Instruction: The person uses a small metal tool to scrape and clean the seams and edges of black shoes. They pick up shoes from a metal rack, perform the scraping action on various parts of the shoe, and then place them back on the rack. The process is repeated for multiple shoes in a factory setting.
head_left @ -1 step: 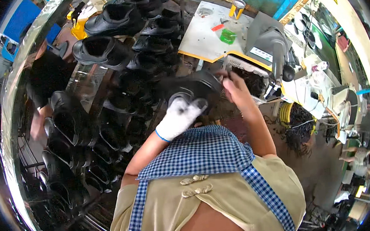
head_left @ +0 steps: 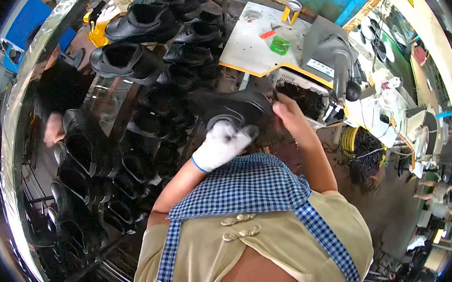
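Observation:
A black shoe (head_left: 239,105), blurred, is held up in front of my apron. My left hand (head_left: 225,145), in a white glove with dark fingertips, is closed on the shoe's near side. Just right of the shoe is my bare right hand (head_left: 289,112), with its fingers bent together. Whether they pinch something small there is too blurred to tell.
Racks of black shoes (head_left: 125,63) fill the left side. Ahead stands a white worktable (head_left: 249,41) with a green item (head_left: 279,45); a grey machine (head_left: 330,40) adjoins it. Below is a basket (head_left: 298,80) of dark pieces. Another person's hand (head_left: 53,129) shows at far left.
The shoe and my gloved left hand have shifted slightly right. My right hand has moved a little, its fingers now lower and more bent. At far left the other person's hand has moved up.

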Tool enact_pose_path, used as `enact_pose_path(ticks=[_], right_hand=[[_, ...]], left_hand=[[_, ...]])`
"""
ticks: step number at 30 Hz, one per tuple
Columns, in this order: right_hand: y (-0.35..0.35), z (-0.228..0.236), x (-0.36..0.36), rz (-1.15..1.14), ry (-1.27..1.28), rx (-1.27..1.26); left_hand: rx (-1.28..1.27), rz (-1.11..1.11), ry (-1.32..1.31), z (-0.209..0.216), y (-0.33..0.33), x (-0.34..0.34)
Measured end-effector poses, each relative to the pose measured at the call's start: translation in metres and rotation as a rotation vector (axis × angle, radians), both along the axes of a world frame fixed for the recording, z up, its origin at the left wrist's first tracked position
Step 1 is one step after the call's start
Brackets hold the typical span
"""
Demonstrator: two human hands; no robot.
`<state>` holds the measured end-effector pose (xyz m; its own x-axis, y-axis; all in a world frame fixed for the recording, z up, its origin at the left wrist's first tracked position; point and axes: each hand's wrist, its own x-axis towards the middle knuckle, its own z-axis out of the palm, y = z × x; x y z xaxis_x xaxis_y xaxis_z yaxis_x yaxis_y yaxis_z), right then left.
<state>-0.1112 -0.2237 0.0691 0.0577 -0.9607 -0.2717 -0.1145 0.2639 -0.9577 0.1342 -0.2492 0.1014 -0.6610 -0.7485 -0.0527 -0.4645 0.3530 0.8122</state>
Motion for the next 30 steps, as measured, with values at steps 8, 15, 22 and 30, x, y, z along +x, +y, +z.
enact_pose_path(ticks=[8, 15, 22, 30], right_hand=[[0.033, -0.056, 0.029, -0.138, -0.759, 0.286], [0.035, -0.062, 0.030, 0.061, -1.083, -0.002], [0.017, -0.126, 0.028, -0.047, -0.869, 0.266], [-0.038, -0.003, 0.041, 0.144, 0.134, -0.720]], left_hand=[[-0.237, -0.404, -0.194, -0.009, 0.004, -0.012], [-0.430, 0.169, 0.490, 0.025, -0.023, 0.034], [0.089, 0.475, 1.041, 0.020, -0.030, 0.030], [-0.171, 0.324, 0.652, 0.037, -0.035, 0.074]])
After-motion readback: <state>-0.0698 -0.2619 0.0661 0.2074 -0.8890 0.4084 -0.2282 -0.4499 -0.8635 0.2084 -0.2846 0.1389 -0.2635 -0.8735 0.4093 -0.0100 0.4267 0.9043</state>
